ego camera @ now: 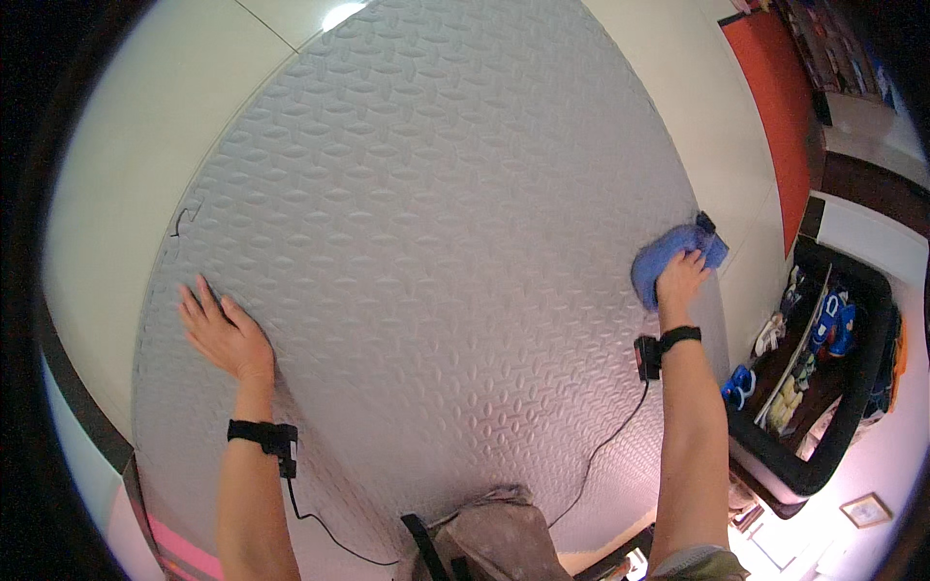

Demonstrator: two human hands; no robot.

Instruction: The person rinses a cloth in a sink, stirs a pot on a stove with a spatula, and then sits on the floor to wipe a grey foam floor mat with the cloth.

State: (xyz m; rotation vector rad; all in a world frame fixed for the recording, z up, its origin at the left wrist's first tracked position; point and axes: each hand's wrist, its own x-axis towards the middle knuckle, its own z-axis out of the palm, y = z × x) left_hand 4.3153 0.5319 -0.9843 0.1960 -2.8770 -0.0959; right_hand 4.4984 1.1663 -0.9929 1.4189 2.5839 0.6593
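A large grey foam mat (429, 218) with a raised diamond pattern spreads before me over the floor. My left hand (229, 334) rests palm down near the mat's left edge, its fingers somewhat apart and nothing in them. At the right edge, my right hand (683, 279) presses on a bunched blue cloth (657, 261), fingers curled over it. A small dark item (705, 222) touches the cloth's far end; I cannot tell what it is. Beyond my left hand, a thin dark curved mark or strand (180, 219) shows by the mat's edge.
Pale floor tiles (138, 160) border the mat. To the right stands a dark shoe rack (864, 421) with several shoes (835, 319), near a red-orange panel or mat (774, 109). Black cables run from the bands on both wrists towards my body.
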